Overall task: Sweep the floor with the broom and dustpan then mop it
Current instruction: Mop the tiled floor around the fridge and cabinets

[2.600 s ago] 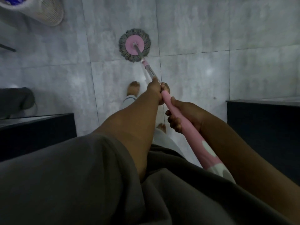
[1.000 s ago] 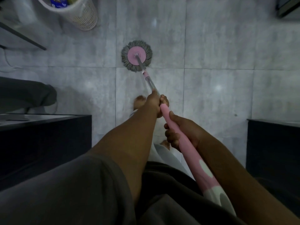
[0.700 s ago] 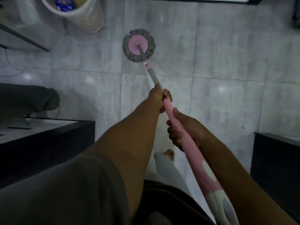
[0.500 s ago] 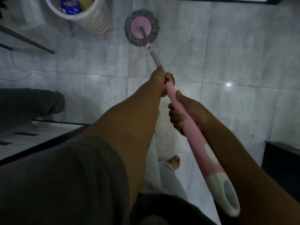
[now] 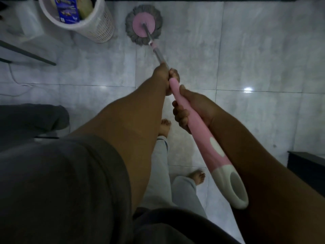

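Pale, glossy floor [image 5: 246, 50] tiles fill the view, with a dark strip running along the top edge. The mop [image 5: 143, 25] stands out in front of the person, its round grey-fringed head with a pink disc flat on the floor just right of a white mesh basket [image 5: 98, 27], near it but not touching. A blue packet [image 5: 67, 9] sticks up inside the basket. The mop's pole slants back from the head towards the person. The left grip [image 5: 165, 74] is wrapped tight round the pole where the metal shaft meets the pink handle, arm stretched out from a grey sleeve [image 5: 61, 182]. The right grip [image 5: 191, 110] is closed round the pink handle nearer the body, fingers curled under it and thumb along the top. The handle's white loop end lies against the right forearm. Two bare feet [image 5: 164, 126] stand on the tiles below the arms. A white cable [image 5: 14, 80] trails over the floor at left.
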`<state>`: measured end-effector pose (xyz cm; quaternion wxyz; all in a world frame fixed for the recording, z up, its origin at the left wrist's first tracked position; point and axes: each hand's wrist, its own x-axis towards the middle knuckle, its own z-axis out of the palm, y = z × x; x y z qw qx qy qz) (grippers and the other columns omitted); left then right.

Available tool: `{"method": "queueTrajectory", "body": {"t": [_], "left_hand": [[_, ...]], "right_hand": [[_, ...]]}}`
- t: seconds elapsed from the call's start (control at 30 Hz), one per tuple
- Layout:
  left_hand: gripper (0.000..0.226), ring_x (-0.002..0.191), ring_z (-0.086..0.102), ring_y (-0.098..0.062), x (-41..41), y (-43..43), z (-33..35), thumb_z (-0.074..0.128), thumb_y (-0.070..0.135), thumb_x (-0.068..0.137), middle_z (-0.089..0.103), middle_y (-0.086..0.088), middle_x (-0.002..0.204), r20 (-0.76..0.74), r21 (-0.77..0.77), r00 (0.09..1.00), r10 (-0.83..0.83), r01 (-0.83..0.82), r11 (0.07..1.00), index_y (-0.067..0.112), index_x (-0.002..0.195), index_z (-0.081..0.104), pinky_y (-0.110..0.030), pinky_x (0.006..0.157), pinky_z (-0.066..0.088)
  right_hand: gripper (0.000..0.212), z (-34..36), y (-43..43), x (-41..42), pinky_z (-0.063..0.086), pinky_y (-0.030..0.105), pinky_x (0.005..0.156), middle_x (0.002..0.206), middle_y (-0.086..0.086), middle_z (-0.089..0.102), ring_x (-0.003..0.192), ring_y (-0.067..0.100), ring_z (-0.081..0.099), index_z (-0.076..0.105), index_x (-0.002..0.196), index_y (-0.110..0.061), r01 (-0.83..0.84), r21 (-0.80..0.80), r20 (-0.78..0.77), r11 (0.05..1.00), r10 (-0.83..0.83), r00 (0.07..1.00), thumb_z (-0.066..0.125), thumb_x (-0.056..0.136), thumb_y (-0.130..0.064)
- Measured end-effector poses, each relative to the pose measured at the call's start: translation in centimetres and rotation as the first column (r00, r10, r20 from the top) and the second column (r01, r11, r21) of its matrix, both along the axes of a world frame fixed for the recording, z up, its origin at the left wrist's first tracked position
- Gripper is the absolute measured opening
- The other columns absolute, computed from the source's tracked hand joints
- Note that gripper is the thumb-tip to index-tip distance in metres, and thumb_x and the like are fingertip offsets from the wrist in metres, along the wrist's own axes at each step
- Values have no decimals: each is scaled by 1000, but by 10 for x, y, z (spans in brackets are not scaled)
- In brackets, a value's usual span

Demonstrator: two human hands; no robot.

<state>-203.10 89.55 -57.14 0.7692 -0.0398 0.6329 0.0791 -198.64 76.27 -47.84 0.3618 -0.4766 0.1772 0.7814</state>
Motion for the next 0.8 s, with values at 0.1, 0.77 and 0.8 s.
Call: {"method": "queueTrajectory", "body": {"t": [0.1,0.77,0.8], "left_hand": [[49,49,33,-5,-5,-50,7,47,54,97,35,9,61,-26,-17,996,-80,79,997,20,63,38,-15,36,25],[54,31,31,-6,133,-407,48,49,58,95,36,7,46,126,-171,939,-318,337,926,20,60,36,-9,34,23],[55,29,30,-6,146,-407,50,47,60,95,34,7,42,125,-170,928,-351,368,914,21,58,34,-10,34,21]], "right_hand": [[48,13,-47,-1,39,19,35,53,0,46,37,9,42,52,82,-9,-46,-24,5,999,46,999,50,94,-56],[51,76,-412,102,44,24,39,60,5,55,43,14,50,59,93,-4,203,-174,169,964,-174,970,57,89,-55],[51,76,-413,113,44,24,39,61,5,55,43,14,50,59,93,-3,222,-172,161,960,-195,968,58,88,-54]]}}
